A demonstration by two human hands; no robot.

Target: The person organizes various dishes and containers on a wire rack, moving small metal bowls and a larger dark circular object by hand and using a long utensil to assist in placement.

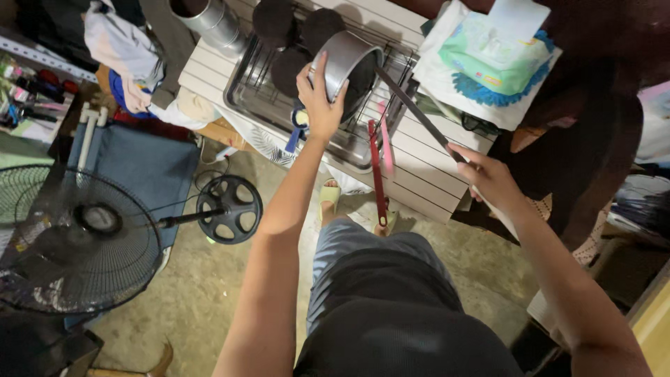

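Observation:
A steel saucepan [345,61] with a long dark handle [415,112] is tilted on its side over a metal drying tray [248,94]. My left hand [319,101] grips the pot's rim and wall. My right hand [488,174] holds the far end of the handle, over the right part of the white slatted table [426,164]. Dark round lids or pans [289,66] sit in the wire rack behind the pot.
Red tongs [377,174] hang off the table's front edge. A wipes pack [492,52] lies on cloths at the back right. A standing fan [77,241] and its round base [229,208] are on the floor to my left. A steel pot [209,21] stands at the back.

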